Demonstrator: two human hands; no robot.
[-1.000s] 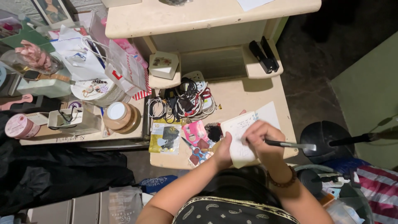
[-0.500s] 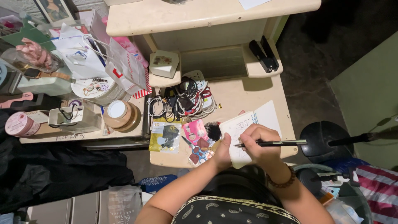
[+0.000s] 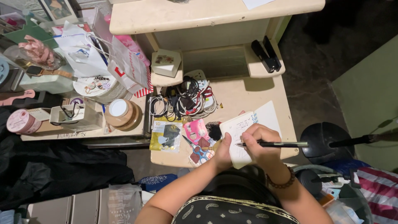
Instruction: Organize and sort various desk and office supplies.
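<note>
Head view shows writing under way: the right hand is closed around a black pen, tip on the small white notebook that the left hand grips at the table front edge, calling for steady strokes.

Place: a cluttered home desk corner.
Furniture: cream desk with a raised shelf.
Clutter: tangled charger cables, black stapler, scissors, gift bag.
Surroundings: framed picture, fan base on the floor.
</note>
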